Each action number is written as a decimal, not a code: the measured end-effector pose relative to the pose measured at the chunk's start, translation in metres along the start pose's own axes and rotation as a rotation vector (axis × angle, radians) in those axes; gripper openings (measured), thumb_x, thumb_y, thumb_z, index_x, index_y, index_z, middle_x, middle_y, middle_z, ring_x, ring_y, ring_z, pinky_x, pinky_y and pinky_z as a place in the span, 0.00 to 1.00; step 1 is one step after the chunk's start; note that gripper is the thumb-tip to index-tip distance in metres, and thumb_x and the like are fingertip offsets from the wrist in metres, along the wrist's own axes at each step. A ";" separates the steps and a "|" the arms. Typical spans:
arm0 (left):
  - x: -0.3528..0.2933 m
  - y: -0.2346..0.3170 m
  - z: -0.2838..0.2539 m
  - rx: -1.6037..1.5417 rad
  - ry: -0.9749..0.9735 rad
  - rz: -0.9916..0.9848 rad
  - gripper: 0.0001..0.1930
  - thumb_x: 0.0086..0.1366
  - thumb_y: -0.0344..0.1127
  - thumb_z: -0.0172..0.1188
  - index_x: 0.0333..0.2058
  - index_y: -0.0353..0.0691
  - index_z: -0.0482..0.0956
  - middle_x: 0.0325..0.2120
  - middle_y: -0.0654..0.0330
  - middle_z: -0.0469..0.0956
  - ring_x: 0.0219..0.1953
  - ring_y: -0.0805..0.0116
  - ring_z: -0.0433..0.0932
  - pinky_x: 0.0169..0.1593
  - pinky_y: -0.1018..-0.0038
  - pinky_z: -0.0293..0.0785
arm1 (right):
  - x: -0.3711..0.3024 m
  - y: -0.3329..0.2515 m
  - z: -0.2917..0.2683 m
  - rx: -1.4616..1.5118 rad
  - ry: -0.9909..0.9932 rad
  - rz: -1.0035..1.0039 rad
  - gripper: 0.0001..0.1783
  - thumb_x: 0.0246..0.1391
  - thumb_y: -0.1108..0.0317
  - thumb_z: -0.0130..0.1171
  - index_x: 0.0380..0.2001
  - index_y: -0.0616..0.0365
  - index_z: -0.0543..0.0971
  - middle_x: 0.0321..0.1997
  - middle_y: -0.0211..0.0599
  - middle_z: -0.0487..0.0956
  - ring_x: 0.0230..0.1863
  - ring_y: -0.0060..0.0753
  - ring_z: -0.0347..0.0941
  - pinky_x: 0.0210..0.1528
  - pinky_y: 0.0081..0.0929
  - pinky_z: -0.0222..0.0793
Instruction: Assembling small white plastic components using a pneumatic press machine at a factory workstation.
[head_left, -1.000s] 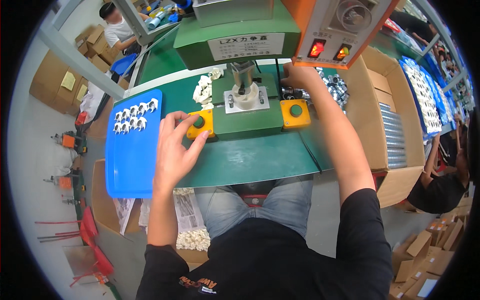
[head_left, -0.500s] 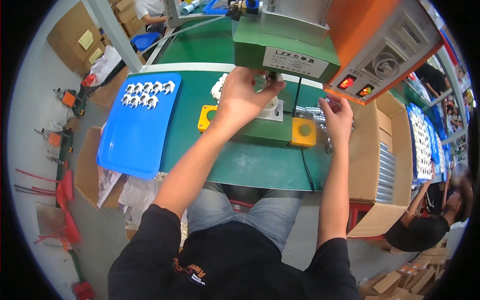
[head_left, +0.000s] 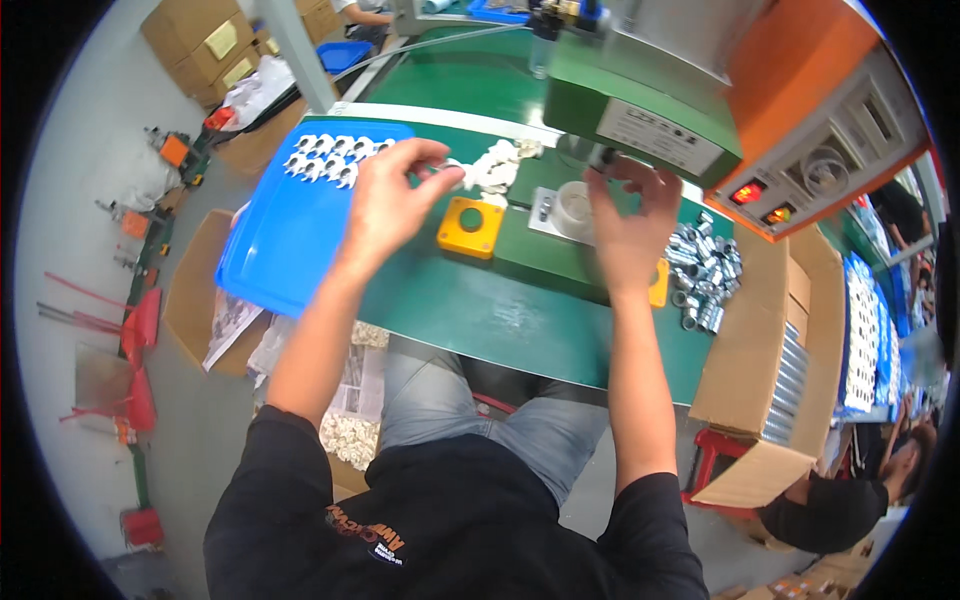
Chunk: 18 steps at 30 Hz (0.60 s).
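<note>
My left hand (head_left: 392,198) is closed in a pinch between the blue tray (head_left: 275,240) and a heap of small white plastic parts (head_left: 497,165). A small white part (head_left: 454,168) shows at its fingertips. My right hand (head_left: 635,225), blurred, curls its fingers just under the green press head (head_left: 640,110), beside the dark ram. What those fingers hold, if anything, I cannot make out. Below and left of them, a round white fixture (head_left: 573,208) sits on a metal plate. On the tray, white clip-shaped pieces (head_left: 325,158) with metallic insides stand in two rows.
Shiny metal sleeves (head_left: 705,265) lie heaped right of the press base. A yellow button box (head_left: 470,228) sits on the left; another (head_left: 659,283) is partly behind my right wrist. An open carton (head_left: 745,350) stands right. The orange control box (head_left: 825,120) overhangs the bench.
My left hand has left the fixture and moved left towards the tray. My right hand has gone from the metal sleeves to the press head. The view has shifted.
</note>
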<state>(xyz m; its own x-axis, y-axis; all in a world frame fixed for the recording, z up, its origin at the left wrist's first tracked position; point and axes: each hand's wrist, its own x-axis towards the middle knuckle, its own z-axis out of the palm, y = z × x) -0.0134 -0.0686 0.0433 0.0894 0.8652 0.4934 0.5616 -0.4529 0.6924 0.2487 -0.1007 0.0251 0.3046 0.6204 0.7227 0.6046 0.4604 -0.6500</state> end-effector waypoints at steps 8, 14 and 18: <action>-0.003 -0.099 -0.069 0.269 0.038 -0.139 0.14 0.59 0.38 0.75 0.39 0.34 0.87 0.32 0.57 0.86 0.28 0.72 0.78 0.36 0.71 0.78 | 0.005 -0.003 -0.002 0.069 0.002 0.026 0.28 0.49 0.70 0.76 0.52 0.62 0.75 0.41 0.36 0.85 0.43 0.29 0.80 0.49 0.30 0.70; -0.008 -0.135 -0.056 0.359 -0.084 -0.063 0.11 0.61 0.33 0.71 0.40 0.33 0.86 0.36 0.50 0.85 0.36 0.58 0.85 0.43 0.64 0.81 | 0.006 -0.006 -0.001 0.105 0.027 0.013 0.24 0.49 0.68 0.76 0.47 0.60 0.77 0.40 0.37 0.86 0.42 0.31 0.82 0.49 0.32 0.71; -0.003 -0.132 -0.054 0.381 -0.154 -0.019 0.12 0.60 0.31 0.70 0.42 0.34 0.85 0.38 0.49 0.84 0.38 0.54 0.84 0.46 0.61 0.80 | 0.006 -0.006 -0.001 0.052 0.018 0.007 0.24 0.48 0.68 0.76 0.47 0.61 0.78 0.42 0.37 0.86 0.43 0.32 0.81 0.49 0.32 0.71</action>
<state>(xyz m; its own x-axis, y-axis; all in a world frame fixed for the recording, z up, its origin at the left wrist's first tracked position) -0.1319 -0.0234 -0.0213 0.1823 0.9077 0.3779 0.8262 -0.3498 0.4417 0.2479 -0.1004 0.0333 0.3224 0.6125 0.7217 0.5636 0.4884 -0.6662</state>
